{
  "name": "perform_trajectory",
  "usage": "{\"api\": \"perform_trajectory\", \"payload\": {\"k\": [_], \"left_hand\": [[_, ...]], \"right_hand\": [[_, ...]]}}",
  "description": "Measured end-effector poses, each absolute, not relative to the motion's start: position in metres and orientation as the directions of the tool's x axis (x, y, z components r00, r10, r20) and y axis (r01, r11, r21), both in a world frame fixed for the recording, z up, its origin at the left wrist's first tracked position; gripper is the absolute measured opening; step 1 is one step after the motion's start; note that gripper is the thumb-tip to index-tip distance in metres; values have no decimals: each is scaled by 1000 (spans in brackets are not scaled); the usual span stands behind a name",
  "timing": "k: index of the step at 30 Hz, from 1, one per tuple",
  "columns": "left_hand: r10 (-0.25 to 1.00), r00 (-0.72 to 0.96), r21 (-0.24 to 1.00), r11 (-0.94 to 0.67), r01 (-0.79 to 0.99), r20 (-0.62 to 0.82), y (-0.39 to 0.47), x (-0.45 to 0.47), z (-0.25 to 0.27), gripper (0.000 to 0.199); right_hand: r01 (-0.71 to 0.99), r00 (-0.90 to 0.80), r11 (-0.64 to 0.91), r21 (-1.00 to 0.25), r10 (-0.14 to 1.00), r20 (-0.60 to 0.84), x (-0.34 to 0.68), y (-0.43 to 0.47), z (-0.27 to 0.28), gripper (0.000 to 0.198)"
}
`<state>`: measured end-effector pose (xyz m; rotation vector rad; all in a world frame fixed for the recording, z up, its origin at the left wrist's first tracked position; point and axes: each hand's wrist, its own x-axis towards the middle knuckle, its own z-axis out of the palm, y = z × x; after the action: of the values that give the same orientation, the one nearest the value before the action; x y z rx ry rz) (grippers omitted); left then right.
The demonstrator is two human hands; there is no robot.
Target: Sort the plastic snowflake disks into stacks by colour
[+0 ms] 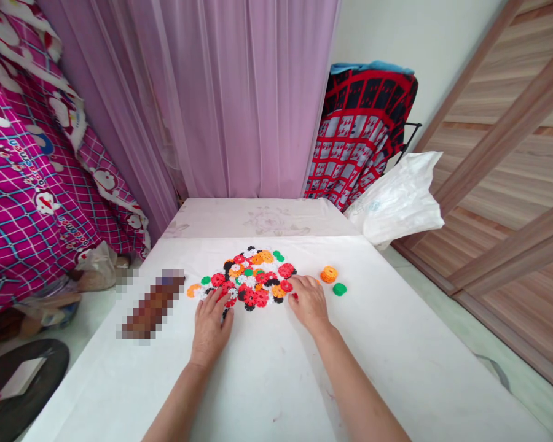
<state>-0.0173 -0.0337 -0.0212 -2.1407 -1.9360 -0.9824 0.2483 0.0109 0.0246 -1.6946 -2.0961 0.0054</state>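
A heap of flower-shaped plastic discs (249,297) in red, white, black, orange and green lies on the white tabletop (267,374). My left hand (212,325) rests at the near left edge of the heap, fingers apart and touching discs there. At the heap's right edge is my right hand (309,302), its fingers stretched over the outer discs and its thumb by a red one. Discs under the fingertips are partly hidden. Just right of that hand sit a small orange stack of discs (329,274) and a green stack of discs (340,288).
A blurred-out brown object (152,307) lies on the table's left side. Beyond the back edge hangs a purple curtain (249,98). A white plastic bag (399,199) stands at the back right, near a wooden wardrobe (511,184). Patterned pink bedding (50,172) is at left.
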Motion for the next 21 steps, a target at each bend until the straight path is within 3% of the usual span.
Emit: {"api": "perform_trajectory", "payload": {"k": [6, 9, 12, 14, 17, 21], "left_hand": [[854, -25, 349, -186, 918, 520, -33, -17, -22, 34], [849, -24, 354, -194, 915, 528, -32, -17, -23, 34], [855, -13, 351, -199, 915, 518, -32, -18, -23, 35], [857, -11, 351, -199, 915, 515, -32, -18, -23, 35], [856, -17, 357, -197, 913, 517, -32, -18, -22, 35], [861, -21, 362, -192, 912, 508, -32, -18, -23, 35]], "right_hand": [[920, -273, 296, -255, 954, 123, 246, 38, 33, 39], [915, -267, 287, -282, 958, 108, 246, 45, 31, 40], [899, -269, 299, -321, 954, 136, 248, 47, 31, 26], [873, -221, 282, -398, 956, 192, 253, 46, 30, 20], [758, -49, 218, -614, 959, 280, 265, 37, 23, 27], [550, 103, 116, -827, 973, 205, 279, 21, 2, 33]]}}
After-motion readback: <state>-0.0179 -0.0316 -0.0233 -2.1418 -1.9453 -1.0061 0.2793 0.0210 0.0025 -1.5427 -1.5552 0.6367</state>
